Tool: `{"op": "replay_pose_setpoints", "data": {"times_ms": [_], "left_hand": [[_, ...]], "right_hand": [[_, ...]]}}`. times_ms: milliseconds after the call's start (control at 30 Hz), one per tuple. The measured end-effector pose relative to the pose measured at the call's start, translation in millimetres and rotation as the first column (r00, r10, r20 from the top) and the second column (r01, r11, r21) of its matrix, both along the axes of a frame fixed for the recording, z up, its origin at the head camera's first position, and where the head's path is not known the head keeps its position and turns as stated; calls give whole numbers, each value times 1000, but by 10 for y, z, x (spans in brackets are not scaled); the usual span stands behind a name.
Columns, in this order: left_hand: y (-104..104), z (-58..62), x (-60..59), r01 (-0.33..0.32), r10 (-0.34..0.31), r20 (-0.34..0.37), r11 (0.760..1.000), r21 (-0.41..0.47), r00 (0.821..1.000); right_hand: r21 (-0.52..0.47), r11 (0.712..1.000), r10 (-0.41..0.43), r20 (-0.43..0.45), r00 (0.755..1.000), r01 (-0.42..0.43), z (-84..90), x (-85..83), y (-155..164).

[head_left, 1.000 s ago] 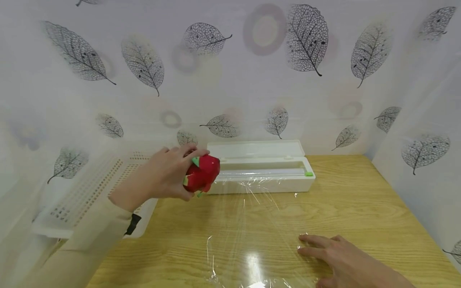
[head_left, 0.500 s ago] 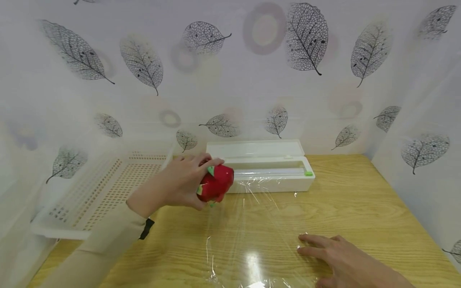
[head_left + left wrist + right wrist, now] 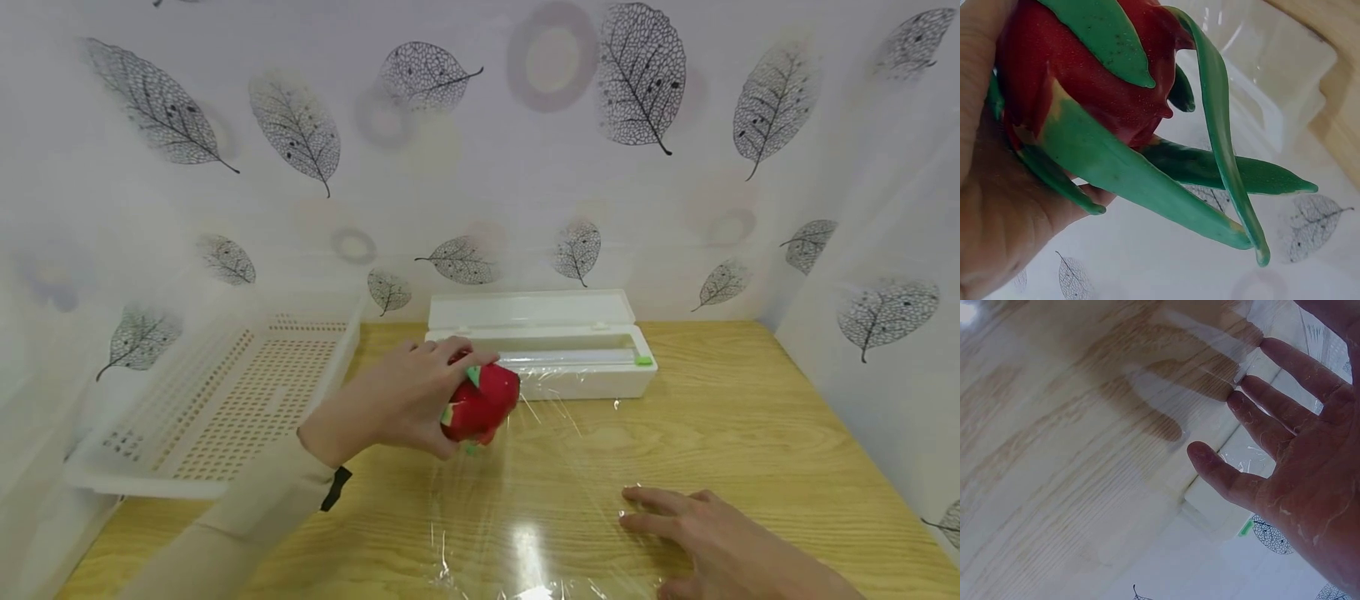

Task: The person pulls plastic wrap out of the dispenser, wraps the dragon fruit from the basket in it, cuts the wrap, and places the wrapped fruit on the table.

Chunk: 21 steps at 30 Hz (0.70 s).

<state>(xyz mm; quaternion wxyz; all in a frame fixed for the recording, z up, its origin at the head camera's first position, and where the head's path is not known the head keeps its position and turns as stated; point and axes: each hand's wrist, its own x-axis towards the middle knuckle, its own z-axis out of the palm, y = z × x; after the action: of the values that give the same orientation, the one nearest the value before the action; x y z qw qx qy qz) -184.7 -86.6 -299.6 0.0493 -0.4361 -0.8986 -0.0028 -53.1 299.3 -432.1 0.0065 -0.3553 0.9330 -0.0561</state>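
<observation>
My left hand point(image 3: 405, 404) grips a red dragon fruit point(image 3: 487, 402) with green leafy scales, holding it over the clear plastic wrap. In the left wrist view the long green scales point(image 3: 1129, 169) stick out past the palm. The plastic wrap point(image 3: 517, 492) stretches from a white dispenser box point(image 3: 585, 383) toward me across the table. My right hand point(image 3: 697, 533) rests at the wrap's right edge with its fingers spread. The right wrist view has those fingertips point(image 3: 1205, 454) touching down on the surface, which mirrors them.
A white perforated basket point(image 3: 341, 354) stands at the left of the wooden table point(image 3: 735, 417). The dispenser's lid point(image 3: 532, 309) is raised at the back, and a green slider point(image 3: 643, 361) sits at its right end. A leaf-patterned curtain point(image 3: 480, 183) surrounds the table.
My left hand has carried the dragon fruit rightward and toward me, from beside the dispenser's left end to over the wrap. The right hand has stayed in place.
</observation>
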Motion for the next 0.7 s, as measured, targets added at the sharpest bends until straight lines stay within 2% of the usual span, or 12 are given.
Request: {"op": "replay_pose_setpoints", "data": {"times_ms": [167,433,700], "left_hand": [[126,-56,52,27,-27,25,1000,4,999],[396,-119,142,88,-88,4,995,-46,996],[631,-217,142,77,-82,-41,992,-102,996]], "right_hand": [[-2,1000,5,28,1000,-5,4,-13,4],[25,998,-62,190,980,59,39,-45,-25],[24,998,-66,170,983,63,40,-36,-30]]}}
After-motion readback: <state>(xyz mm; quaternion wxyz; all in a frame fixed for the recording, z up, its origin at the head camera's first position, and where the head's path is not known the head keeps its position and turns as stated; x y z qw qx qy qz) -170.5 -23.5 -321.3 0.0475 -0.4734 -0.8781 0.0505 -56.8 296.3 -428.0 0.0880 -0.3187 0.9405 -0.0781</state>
